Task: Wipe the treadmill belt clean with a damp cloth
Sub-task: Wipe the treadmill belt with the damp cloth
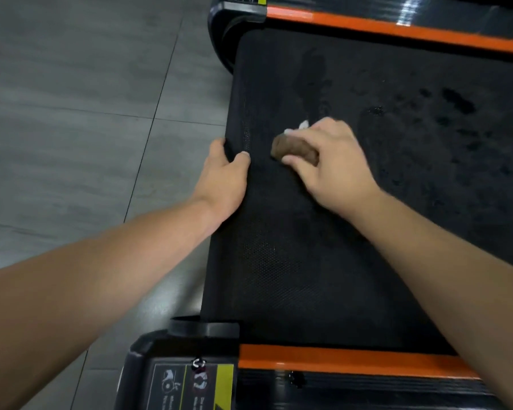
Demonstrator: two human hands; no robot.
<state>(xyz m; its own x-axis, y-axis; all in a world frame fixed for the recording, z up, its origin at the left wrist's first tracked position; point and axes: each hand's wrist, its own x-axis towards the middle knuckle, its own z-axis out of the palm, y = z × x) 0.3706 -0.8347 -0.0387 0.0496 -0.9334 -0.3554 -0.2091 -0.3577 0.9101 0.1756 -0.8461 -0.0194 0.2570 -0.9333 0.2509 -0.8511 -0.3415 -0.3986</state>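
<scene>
Well, our right hand clutched a brown cloth against the belt. Left of that grip, our left hand clasped the belt's edge.

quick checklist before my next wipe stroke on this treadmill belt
1. Cloth held: ok. The right hand holds the brown cloth down on the treadmill belt.
2. Belt braced: ok. The left hand grips the belt's end edge, thumb on top.
3. Cloth damp: cannot tell; most of it is under the fingers.
4. Belt at rest: cannot tell from a single picture.
5. Surface clean: not ok. Dark blotches show on the belt to the right of the cloth.
</scene>
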